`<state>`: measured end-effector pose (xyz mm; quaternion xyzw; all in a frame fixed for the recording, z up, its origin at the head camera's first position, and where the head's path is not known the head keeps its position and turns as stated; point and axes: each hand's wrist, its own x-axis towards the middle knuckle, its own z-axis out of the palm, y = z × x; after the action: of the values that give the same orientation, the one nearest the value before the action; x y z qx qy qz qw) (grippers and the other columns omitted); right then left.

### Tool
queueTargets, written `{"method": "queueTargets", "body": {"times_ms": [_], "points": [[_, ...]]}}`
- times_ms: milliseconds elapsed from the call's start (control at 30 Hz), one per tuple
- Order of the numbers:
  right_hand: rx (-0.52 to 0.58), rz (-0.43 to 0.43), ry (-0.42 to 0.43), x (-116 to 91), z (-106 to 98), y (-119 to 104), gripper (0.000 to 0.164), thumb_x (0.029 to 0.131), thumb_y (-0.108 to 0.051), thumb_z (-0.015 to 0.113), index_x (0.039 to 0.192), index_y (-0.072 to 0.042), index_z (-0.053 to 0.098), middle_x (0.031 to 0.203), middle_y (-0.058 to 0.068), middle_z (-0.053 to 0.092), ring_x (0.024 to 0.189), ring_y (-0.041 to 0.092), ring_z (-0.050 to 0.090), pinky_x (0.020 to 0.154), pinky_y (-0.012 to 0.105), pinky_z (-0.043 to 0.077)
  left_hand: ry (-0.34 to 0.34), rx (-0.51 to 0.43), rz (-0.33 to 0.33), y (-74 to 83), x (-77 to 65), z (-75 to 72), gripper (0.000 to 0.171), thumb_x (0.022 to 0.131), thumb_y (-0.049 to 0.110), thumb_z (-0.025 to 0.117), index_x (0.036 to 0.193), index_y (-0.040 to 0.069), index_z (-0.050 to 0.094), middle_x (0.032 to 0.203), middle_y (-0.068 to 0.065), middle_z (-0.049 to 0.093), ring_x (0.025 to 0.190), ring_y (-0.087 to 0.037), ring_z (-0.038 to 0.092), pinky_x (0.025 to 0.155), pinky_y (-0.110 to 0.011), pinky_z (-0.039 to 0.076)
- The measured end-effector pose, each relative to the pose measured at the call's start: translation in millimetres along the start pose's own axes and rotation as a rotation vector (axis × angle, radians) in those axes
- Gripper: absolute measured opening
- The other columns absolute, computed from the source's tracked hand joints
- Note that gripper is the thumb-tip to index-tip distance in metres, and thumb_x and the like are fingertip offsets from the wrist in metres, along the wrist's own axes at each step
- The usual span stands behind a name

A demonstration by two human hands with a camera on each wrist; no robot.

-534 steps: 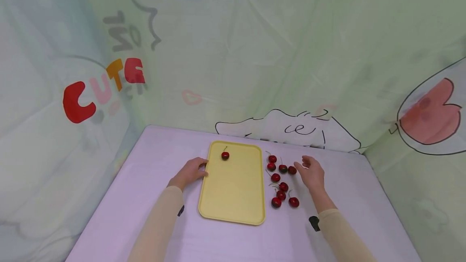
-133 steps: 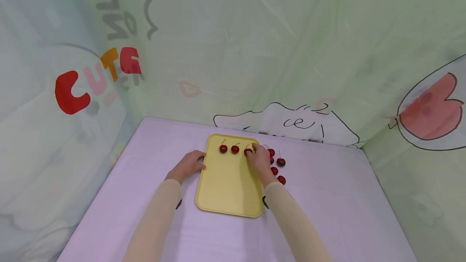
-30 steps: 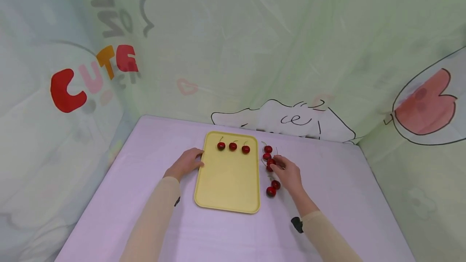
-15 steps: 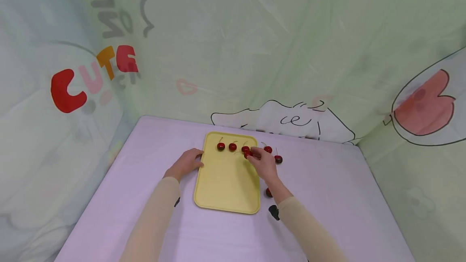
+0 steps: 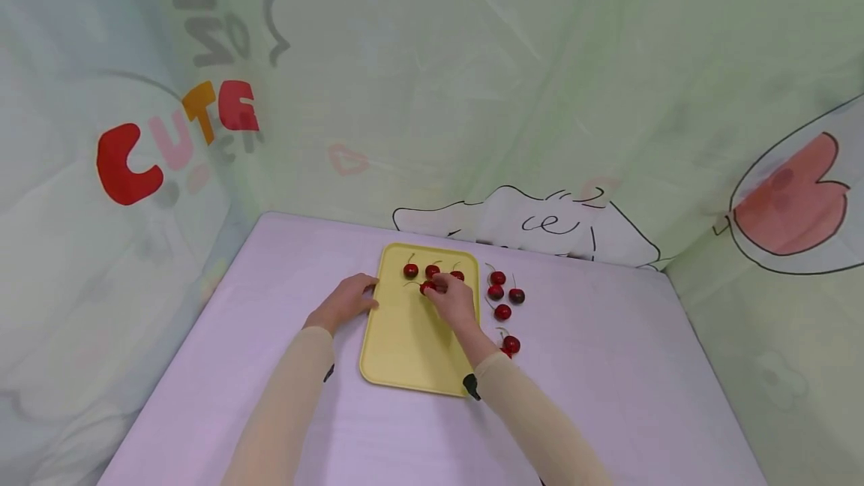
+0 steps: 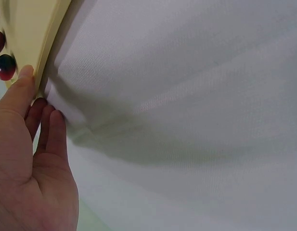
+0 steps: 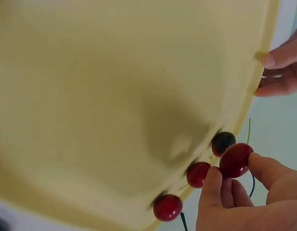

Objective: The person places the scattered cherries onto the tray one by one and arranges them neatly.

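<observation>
Shifted leftward since half a second ago, one cherry (image 5: 426, 287) is sitting pinched in my nearer right hand (image 5: 454, 303), just my side of the middle cherry (image 5: 431, 271), its stem (image 5: 413, 283) pointing toward my left hand (image 5: 346, 304), which is gripping the tray (image 5: 398, 343), perhaps just beneath it

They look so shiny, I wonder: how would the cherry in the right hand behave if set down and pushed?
The cherry would probably roll, being round, though its thin stem might make it veer. Its glossy skin may feel slippery to the right hand.
</observation>
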<state>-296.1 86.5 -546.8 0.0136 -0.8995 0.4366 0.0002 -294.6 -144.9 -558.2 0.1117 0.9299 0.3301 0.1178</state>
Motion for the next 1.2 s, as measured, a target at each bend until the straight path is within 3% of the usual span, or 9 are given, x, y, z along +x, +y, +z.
{"method": "queueTargets", "body": {"times_ms": [567, 967, 1200], "points": [[0.059, 0.047, 0.096, -0.2, 44.1, -17.8, 0.035, 0.084, -0.014, 0.078, 0.11, 0.006, 0.067, 0.101, 0.016, 0.07, 0.094, 0.028, 0.067, 0.084, 0.038, 0.057, -0.002, 0.008, 0.005, 5.0, -3.9, -4.1, 0.052, 0.093, 0.011, 0.067, 0.138, -0.005, 0.049, 0.139, -0.02, 0.051, 0.133, -0.034, 0.044, 0.114, -0.044, 0.034], [0.07, 0.111, 0.112, -1.3, 54.5, -23.7, 0.035, 0.084, -0.013, 0.078, 0.111, 0.004, 0.065, 0.098, 0.014, 0.068, 0.092, 0.025, 0.064, 0.084, 0.036, 0.057, -0.01, 0.011, 0.003, 3.1, -0.8, -2.6, 0.052, 0.094, 0.014, 0.066, 0.14, -0.004, 0.048, 0.141, -0.018, 0.05, 0.134, -0.033, 0.043, 0.115, -0.044, 0.033], [0.061, 0.083, 0.15, -0.5, 55.2, -20.7, 0.032, 0.081, -0.011, 0.08, 0.105, 0.004, 0.065, 0.091, 0.011, 0.065, 0.084, 0.023, 0.061, 0.077, 0.033, 0.056, -0.017, 0.015, -0.01, 3.6, -0.4, -3.7, 0.053, 0.094, 0.014, 0.066, 0.14, -0.003, 0.048, 0.141, -0.018, 0.05, 0.135, -0.032, 0.042, 0.115, -0.044, 0.033]]}}
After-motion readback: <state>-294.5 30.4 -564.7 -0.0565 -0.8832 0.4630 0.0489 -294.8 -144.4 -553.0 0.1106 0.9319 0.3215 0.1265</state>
